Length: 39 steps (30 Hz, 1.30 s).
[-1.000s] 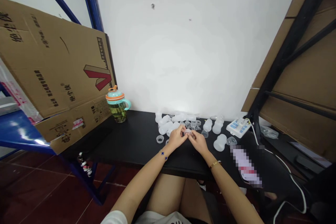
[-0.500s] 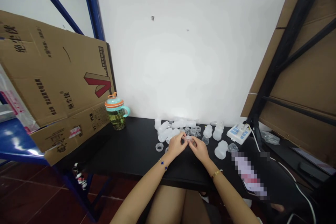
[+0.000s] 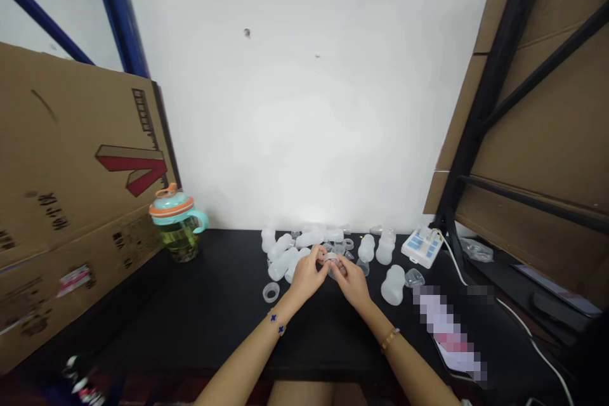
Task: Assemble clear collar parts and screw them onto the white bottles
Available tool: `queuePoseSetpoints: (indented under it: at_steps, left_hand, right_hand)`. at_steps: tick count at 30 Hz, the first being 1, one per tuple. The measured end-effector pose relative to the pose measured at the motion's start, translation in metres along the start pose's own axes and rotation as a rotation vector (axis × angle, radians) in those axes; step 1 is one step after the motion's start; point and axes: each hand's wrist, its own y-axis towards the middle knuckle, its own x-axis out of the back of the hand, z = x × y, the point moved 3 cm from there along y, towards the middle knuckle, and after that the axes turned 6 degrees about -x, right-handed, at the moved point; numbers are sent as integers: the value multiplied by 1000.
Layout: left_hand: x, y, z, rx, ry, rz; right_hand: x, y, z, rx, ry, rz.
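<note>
Between the fingertips of both hands is a small translucent screw ring (image 3: 331, 257), held just above the black table. My left hand (image 3: 308, 274) pinches it from the left, and my right hand (image 3: 351, 280) grips its right side. Part of the ring is covered by the fingers. Behind my hands lie several frosted white plastic bottles (image 3: 283, 264) with waisted bodies, along with small clear parts. Another translucent ring (image 3: 271, 292) rests on the table left of my left wrist. To the right of my right hand are a frosted bottle (image 3: 392, 285) and a clear cap (image 3: 414, 278).
A turquoise and orange lidded jug (image 3: 176, 222) with greenish liquid stands at the left, beside a large cardboard box (image 3: 85, 203). On the right are a white power strip (image 3: 422, 247), its cable (image 3: 454, 260) and a phone with a blurred screen (image 3: 450, 336). A white wall backs the table.
The camera view has shifted left-to-right, so the jug and box sit further left. Both hands still hold the ring close together, with a slight change of finger position.
</note>
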Motion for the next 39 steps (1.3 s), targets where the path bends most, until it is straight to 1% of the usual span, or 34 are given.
queuePoseSetpoints:
  at_steps: [3,5,7,9,11,14,18,20,26,31,34,39]
  left_hand:
    - [3,18,0,12,-16,-2]
    - [3,28,2,8,-15,-35]
    - [1,34,6,9,-42,-76]
    - [-1,34,10,39,-86,-126]
    - [-4,30,14,75,-103,-141]
    - [-9,22,13,72,-116,-100]
    - [-11,15,7,49,-131,-62]
    - [-10,13,6,60,-121,-62]
    - [-8,9,10,48,-79,-45]
    - [-7,8,8,23,-74,-37]
    - [-8,7,9,-2,-20,-51]
    - [-8,6,14,-88,153,-92]
  right_hand:
    - [3,17,5,-36,57,8]
    - [5,29,9,-46,72,2]
    - [6,40,11,-40,66,6]
    - [5,45,11,-25,51,29]
    - [4,45,10,-13,50,47]
    - [4,36,7,-41,76,88]
    - [8,26,7,-28,109,133]
    - [9,24,8,-24,108,153]
    - [6,22,7,-14,78,153]
    - [5,20,6,3,57,142]
    - [6,20,6,13,56,122]
    - [4,21,5,32,29,122]
